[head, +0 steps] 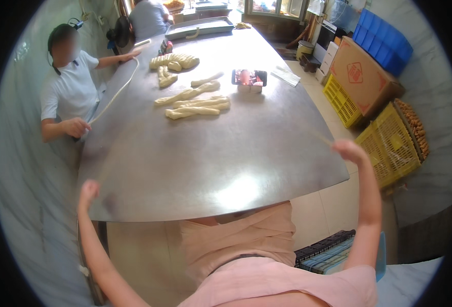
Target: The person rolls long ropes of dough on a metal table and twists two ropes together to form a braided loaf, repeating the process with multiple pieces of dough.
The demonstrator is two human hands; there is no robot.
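My left hand [89, 189] is closed above the left front corner of the steel table [195, 165]. My right hand [348, 150] is raised and closed over the table's right edge. A thin dough strand [323, 138] runs from the right hand towards the table, and a faint blurred streak leads up from the left hand. The strand's middle is too blurred to trace. Beyond my hands lie several thick dough strips [193, 111]. Farther back rest a sliced mound of dough [176, 60] and a folded dough piece [167, 78].
At the left edge a co-worker [70, 80] holds a twisted dough rope [118, 92]. A propped phone [249, 78] and a white cloth [286, 76] sit on the table. A metal tray [199, 27] is at the far end. Yellow crates [389, 147] and a cardboard box [360, 76] stand right.
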